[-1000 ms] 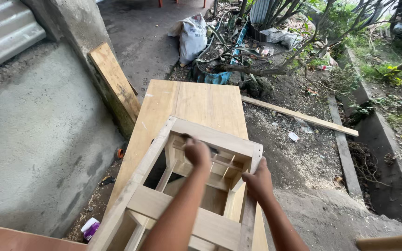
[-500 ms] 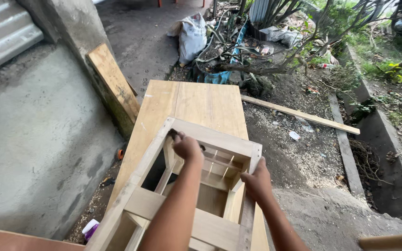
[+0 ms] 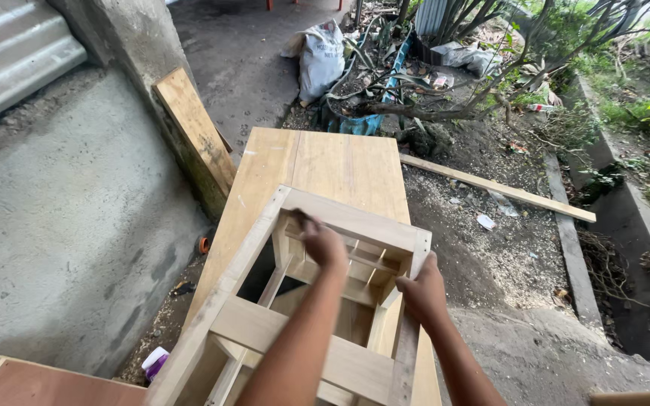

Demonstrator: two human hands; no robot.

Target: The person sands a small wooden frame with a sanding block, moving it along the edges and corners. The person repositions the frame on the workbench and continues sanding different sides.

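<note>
We see the left hand reaching inside the open wooden frame, with the fingers curled down near the far top rail; we cannot tell if they really close on a piece of wood. The right hand lies on the right rail of the frame, near its far corner, and the fingers wrap around the edge of this rail. The frame stands directly under both hands, on a wide plywood board which goes on away from the hands. To the left of the left hand, a thick plank leans on the concrete wall. Beyond the right hand, a long thin batten lies on the soil, well apart.
</note>
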